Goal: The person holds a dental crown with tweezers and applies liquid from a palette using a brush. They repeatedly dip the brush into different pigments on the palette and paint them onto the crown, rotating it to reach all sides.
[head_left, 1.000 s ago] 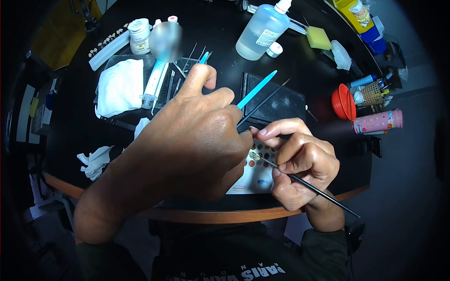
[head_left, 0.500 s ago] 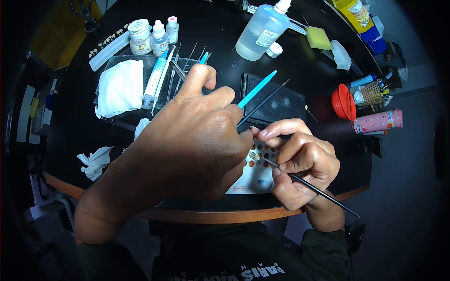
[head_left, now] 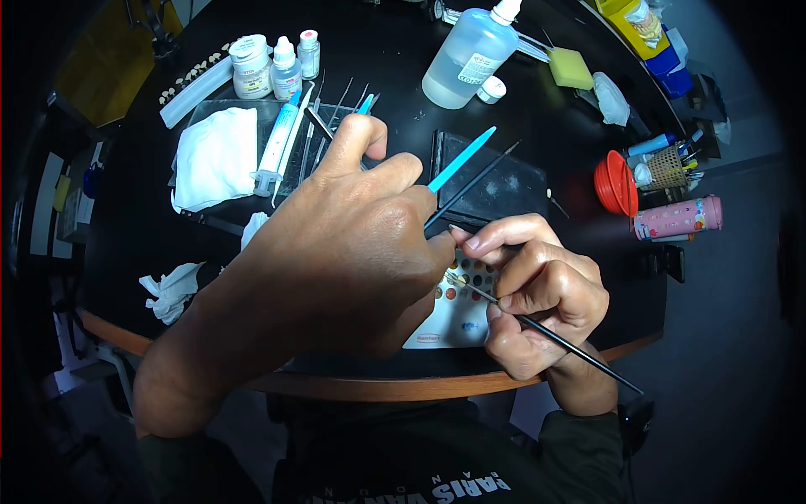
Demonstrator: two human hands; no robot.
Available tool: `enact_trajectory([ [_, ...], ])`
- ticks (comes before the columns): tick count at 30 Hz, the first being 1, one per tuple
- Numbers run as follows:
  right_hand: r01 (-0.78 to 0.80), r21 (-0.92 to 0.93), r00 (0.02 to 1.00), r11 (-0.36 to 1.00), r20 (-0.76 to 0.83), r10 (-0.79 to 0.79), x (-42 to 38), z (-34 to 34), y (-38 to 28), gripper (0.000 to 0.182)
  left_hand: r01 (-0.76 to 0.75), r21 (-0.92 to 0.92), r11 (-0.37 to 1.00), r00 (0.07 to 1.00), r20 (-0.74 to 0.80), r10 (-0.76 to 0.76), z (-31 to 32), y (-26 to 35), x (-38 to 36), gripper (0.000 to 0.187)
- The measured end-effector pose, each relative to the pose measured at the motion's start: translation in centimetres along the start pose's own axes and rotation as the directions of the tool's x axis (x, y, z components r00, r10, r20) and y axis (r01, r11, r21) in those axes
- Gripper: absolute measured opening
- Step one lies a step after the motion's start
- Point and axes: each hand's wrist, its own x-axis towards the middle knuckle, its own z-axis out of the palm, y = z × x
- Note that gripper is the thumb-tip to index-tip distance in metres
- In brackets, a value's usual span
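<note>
My left hand (head_left: 344, 260) is closed around two thin tools, a blue-handled tool (head_left: 460, 160) and a black-handled one (head_left: 480, 178), whose ends stick out past my fingers; it also pinches a small pale piece (head_left: 454, 278), mostly hidden. My right hand (head_left: 541, 294) grips a thin black brush (head_left: 571, 346), its tip touching that piece. Under both hands lies a white palette (head_left: 460, 317) with small coloured dots.
On the black round table (head_left: 403, 92) stand a clear liquid bottle (head_left: 467, 59), small jars and dropper bottles (head_left: 269, 65), a syringe (head_left: 280, 144), a white cloth (head_left: 215, 156), a dark glass slab (head_left: 504, 186), an orange lid (head_left: 614, 182), a pink flask (head_left: 678, 217) and crumpled tissue (head_left: 172, 290).
</note>
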Motion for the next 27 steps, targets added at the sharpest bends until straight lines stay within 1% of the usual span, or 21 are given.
enact_trajectory([
  [11, 0.011, -0.010, 1.000, 1.000, -0.003, -0.011, -0.05, -0.08, 0.15, 0.017, 0.004, 0.000, 1.000, 1.000, 0.009, -0.004, -0.17, 0.09, 0.08, 0.012],
  [19, 0.010, -0.017, 1.000, 1.000, 0.006, -0.010, 0.00, -0.12, 0.08, 0.017, -0.005, -0.010, 1.000, 1.000, -0.020, 0.004, 0.13, -0.02, 0.04, 0.012],
  [22, 0.002, -0.029, 1.000, 1.000, -0.020, -0.002, -0.09, 0.10, 0.01, 0.017, -0.004, -0.013, 1.000, 1.000, -0.012, 0.003, 0.08, 0.01, 0.02, 0.012],
  [25, 0.019, -0.027, 0.999, 0.999, 0.026, -0.018, 0.17, -0.09, 0.02, 0.018, 0.003, -0.012, 1.000, 1.000, 0.003, -0.003, 0.07, -0.02, 0.01, 0.012],
  [27, 0.009, -0.037, 1.000, 0.999, 0.020, -0.008, 0.02, -0.11, -0.01, 0.018, 0.002, -0.007, 1.000, 1.000, 0.008, -0.002, 0.09, -0.03, -0.01, 0.012],
])
